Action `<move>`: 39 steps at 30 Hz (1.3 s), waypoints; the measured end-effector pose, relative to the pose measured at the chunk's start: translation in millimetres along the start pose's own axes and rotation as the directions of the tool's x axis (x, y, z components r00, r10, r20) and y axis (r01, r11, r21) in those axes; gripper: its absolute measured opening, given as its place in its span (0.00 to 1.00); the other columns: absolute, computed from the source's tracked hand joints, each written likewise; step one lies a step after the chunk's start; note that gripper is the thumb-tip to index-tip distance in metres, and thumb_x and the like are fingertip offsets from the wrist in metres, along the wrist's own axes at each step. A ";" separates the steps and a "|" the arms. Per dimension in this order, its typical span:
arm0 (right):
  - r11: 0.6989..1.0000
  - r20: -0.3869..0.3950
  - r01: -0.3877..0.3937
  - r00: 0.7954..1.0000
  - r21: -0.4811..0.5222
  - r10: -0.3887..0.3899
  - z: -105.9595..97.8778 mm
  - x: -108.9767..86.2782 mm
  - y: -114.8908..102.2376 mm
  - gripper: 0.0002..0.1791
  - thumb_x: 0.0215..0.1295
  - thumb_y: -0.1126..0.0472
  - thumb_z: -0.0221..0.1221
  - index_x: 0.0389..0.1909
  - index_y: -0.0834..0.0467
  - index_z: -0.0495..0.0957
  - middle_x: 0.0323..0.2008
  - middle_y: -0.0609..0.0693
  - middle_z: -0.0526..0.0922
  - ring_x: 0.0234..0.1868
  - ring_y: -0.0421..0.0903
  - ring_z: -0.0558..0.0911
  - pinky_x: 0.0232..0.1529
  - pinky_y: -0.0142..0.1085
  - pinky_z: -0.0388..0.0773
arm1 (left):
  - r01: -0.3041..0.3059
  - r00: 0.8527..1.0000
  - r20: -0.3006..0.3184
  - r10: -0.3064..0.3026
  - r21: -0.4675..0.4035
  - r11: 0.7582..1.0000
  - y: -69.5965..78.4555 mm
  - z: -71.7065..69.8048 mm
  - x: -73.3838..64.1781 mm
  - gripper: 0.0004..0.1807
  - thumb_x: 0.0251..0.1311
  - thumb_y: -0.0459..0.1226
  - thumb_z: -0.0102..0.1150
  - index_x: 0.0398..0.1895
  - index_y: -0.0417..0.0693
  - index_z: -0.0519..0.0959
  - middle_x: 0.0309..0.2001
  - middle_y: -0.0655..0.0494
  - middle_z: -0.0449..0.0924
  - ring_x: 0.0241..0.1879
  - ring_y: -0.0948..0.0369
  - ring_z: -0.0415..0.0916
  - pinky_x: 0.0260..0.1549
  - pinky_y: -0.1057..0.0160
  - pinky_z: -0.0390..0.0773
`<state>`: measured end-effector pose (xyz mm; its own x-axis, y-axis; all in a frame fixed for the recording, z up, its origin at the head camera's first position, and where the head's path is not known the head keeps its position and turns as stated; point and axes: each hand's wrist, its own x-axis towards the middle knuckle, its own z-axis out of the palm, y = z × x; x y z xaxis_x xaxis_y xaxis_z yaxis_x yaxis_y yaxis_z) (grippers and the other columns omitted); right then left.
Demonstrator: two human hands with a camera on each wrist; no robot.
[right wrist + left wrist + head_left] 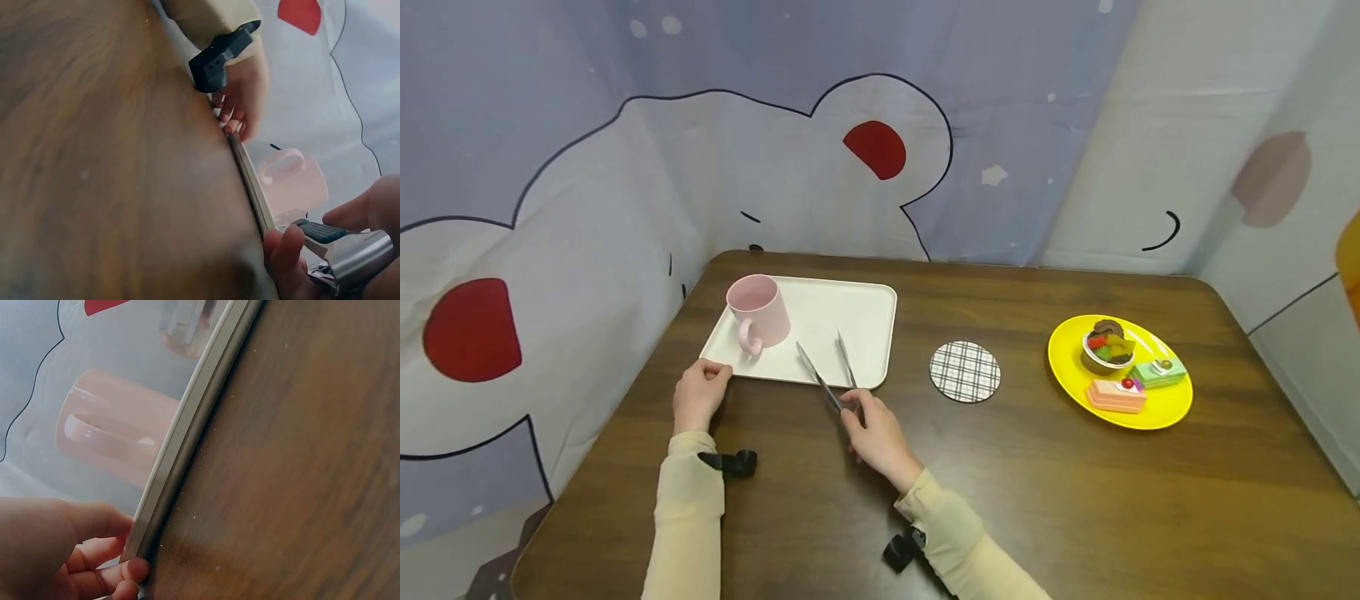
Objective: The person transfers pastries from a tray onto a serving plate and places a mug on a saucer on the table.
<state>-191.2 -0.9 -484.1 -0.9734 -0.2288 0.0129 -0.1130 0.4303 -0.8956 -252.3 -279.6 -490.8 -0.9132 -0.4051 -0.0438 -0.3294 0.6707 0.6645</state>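
Note:
At the front left corner of a white rectangular tray (850, 308), my left hand (698, 396) pinches the rim. The left wrist view shows its thumb over the edge and fingertips (135, 570) under it. A pink mug (760, 308) stands upright on the tray's left side, handle toward me. My right hand (876, 437) holds metal tongs (820, 379) near the tray's front right, and their two spread arms point over the tray. Nothing is between the tong tips. In the right wrist view, fingertips (286, 247) of that hand are right at the tray's rim.
A round plaid coaster (965, 372) lies right of the tray. Farther right, a yellow plate (1066, 375) bears a dessert cup (1105, 350), a pink cake slice (1116, 397) and a green one (1156, 373). A patterned cloth (1000, 125) hangs behind the wooden table (1075, 508).

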 end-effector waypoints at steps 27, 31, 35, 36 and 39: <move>0.938 0.107 0.238 0.970 -0.251 -0.218 -1.2 -3.3 0.9 0.16 0.71 0.61 0.51 0.56 0.53 0.78 0.35 0.51 0.82 0.31 0.41 0.74 0.37 0.33 0.71 | -0.012 1.000 -0.001 0.012 -0.006 1.000 5.7 -0.6 -2.1 0.18 0.62 0.43 0.50 0.44 0.37 0.78 0.40 0.39 0.80 0.40 0.45 0.76 0.38 0.55 0.69; 0.927 0.084 0.271 0.962 -0.259 -0.258 -4.0 -2.5 1.4 0.16 0.70 0.61 0.52 0.55 0.54 0.79 0.37 0.51 0.83 0.32 0.42 0.78 0.36 0.32 0.73 | -0.014 1.000 -0.003 0.014 -0.006 1.000 4.9 0.0 -1.2 0.18 0.63 0.43 0.50 0.44 0.36 0.78 0.40 0.39 0.80 0.40 0.46 0.76 0.37 0.55 0.68; 0.943 0.082 0.274 0.961 -0.190 -0.263 -13.3 -1.5 0.3 0.15 0.69 0.61 0.53 0.53 0.55 0.80 0.40 0.52 0.84 0.36 0.44 0.83 0.40 0.33 0.76 | -0.012 1.000 -0.006 0.012 0.000 1.000 3.5 0.9 -0.3 0.19 0.62 0.43 0.50 0.44 0.37 0.79 0.41 0.39 0.81 0.41 0.46 0.76 0.38 0.55 0.69; 0.948 0.082 0.270 0.962 -0.171 -0.259 -16.5 -1.2 0.0 0.14 0.69 0.61 0.53 0.52 0.55 0.81 0.40 0.52 0.85 0.36 0.45 0.84 0.40 0.33 0.76 | -0.011 1.000 -0.008 0.011 0.001 1.000 2.8 1.1 -0.1 0.19 0.62 0.43 0.49 0.44 0.37 0.79 0.42 0.39 0.81 0.41 0.46 0.76 0.38 0.56 0.69; 0.961 0.070 0.246 0.968 -0.122 -0.239 -27.2 -0.7 0.5 0.12 0.69 0.62 0.53 0.48 0.57 0.82 0.40 0.53 0.85 0.33 0.46 0.84 0.37 0.30 0.76 | -0.011 1.000 -0.009 0.011 0.003 1.000 1.2 1.4 -0.4 0.19 0.62 0.43 0.49 0.44 0.37 0.79 0.42 0.39 0.81 0.41 0.46 0.76 0.38 0.56 0.69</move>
<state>-196.0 23.2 -472.5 -0.9016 -0.3859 0.1953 -0.3727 0.4641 -0.8035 -252.7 -277.8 -491.0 -0.9146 -0.4033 -0.0303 -0.3203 0.6766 0.6631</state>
